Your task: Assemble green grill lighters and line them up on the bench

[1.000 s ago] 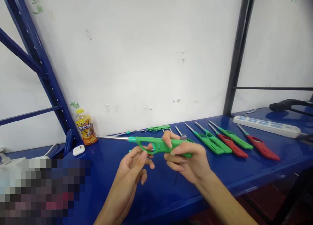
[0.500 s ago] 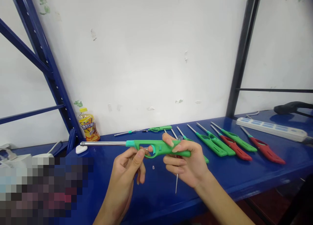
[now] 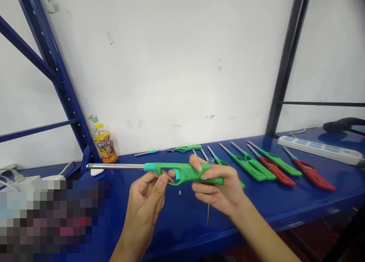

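Observation:
A green long-nosed gas lighter [image 3: 168, 170] is held level above the blue table, its metal tube pointing left. My left hand [image 3: 146, 201] pinches it around the trigger guard, and a fingertip shows through the opening beside the turquoise trigger. My right hand [image 3: 219, 184] is closed around the handle, thumb on the near side and fingers above and beneath it. Below the lighter lies a tiny metal piece [image 3: 180, 192]. A thin metal shaft [image 3: 208, 215] sticks out beyond my right hand; its other end is partly hidden.
Several green lighters [image 3: 246, 167] and two red lighters [image 3: 312, 173] lie to the right on the blue table [image 3: 176, 231]. An opened lighter [image 3: 187, 148] lies by the wall. A drink bottle [image 3: 105, 145] stands back left; a power strip [image 3: 319, 150] lies at the right.
The lighter sits slightly further left in view, with both hands still on it. The fingers of my left hand have drawn in closer together under the guard.

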The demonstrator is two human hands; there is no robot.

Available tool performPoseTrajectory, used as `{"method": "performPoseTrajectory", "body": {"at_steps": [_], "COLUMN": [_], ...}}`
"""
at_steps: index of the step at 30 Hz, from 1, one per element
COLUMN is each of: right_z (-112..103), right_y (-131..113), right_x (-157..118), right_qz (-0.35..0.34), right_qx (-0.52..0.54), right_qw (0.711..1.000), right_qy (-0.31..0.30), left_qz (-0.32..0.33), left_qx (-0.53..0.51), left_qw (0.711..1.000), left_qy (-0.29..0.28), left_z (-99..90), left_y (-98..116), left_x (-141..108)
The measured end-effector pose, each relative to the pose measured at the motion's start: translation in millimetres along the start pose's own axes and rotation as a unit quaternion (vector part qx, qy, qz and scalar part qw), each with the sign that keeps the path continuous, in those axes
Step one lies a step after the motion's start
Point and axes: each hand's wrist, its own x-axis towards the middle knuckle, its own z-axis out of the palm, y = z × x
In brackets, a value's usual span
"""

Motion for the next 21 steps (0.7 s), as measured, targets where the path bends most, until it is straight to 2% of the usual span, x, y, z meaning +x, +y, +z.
{"method": "performPoseTrajectory", "body": {"at_steps": [8,11,14,16,21], "right_z": [-1,0,4,5,5], "right_y": [0,-4,-8,-10,-12], "right_x": [2,2,3,3,-1], "right_qz": [0.003,0.002,0.007,0.015,0.033], "right_qx": [0.012,-0.063,-0.181,-0.239,-0.349], "right_qw": [0.999,0.993,0.971,0.959,0.932], "right_qy": [0.035,0.098,0.154,0.150,0.094], "left_qz": [0.010,0.005,-0.003,-0.008,-0.009], "left_qx": [-0.038,-0.046,-0.042,-0.042,-0.039], "left_qw": [0.999,0.998,0.998,0.998,0.998], "left_qy": [-0.016,-0.030,-0.038,-0.044,-0.049], "left_z": [0.6,0.2,-0.4,-0.1,2.1], "left_y": [-3,-4,-4,-4,-2], "left_x": [2,3,4,3,-1]}}
